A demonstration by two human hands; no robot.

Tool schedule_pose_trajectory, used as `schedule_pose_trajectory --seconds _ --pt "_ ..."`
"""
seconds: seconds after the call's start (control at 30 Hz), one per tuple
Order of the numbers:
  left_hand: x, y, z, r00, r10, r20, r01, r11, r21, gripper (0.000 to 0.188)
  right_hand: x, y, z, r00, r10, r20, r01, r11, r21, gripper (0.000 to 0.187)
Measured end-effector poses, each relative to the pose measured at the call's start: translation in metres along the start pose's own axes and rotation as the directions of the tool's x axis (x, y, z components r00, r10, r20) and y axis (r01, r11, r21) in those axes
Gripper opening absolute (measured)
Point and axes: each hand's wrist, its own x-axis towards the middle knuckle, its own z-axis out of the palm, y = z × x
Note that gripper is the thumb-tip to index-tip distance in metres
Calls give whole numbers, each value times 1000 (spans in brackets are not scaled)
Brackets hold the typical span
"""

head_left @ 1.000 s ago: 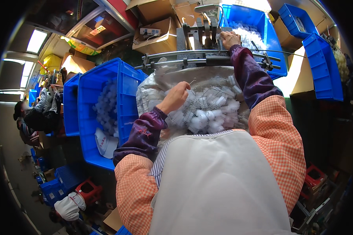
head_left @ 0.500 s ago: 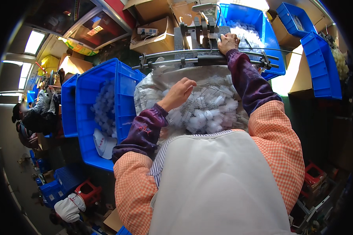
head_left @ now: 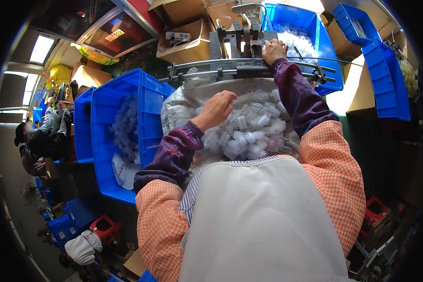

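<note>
My right hand point(head_left: 274, 51) is closed at the right side of a small metal machine point(head_left: 243, 38), against its spindle block. What its fingers grip is hidden. My left hand point(head_left: 217, 110) is closed in a pinch above a heap of small white-bristled wire brushes point(head_left: 249, 131). A thin wire stem, seemingly of one such brush, sticks out from its fingertips to the right. The heap lies on a whitish plastic sheet point(head_left: 176, 113) between my body and the machine. Two horizontal metal rods point(head_left: 202, 64) run across the machine's front.
A blue crate point(head_left: 150, 113) at left contains more white brushes and a white cap point(head_left: 125, 170). Behind the right hand, another blue bin point(head_left: 323, 40) is filled with white pieces. Cardboard boxes point(head_left: 185, 44) stand at the back. Another person point(head_left: 49, 134) sits far left.
My left hand has shifted slightly up, its fingertips a little higher over the heap. My right hand stays at the machine with hardly any movement.
</note>
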Motion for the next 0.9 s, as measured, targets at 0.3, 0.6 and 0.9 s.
schedule_pose_trajectory --seconds 0.3,0.6,0.9 --pt "16 15 -4 997 68 23 -69 997 40 20 26 48 -13 978 12 206 9 995 -101 28" --pt "35 29 0 999 -53 -11 52 998 -29 26 -45 45 -71 951 -282 123 150 774 615 41" --pt "28 18 15 990 -140 -15 134 972 -195 45 -53 24 -35 933 -358 -47 317 748 583 17"
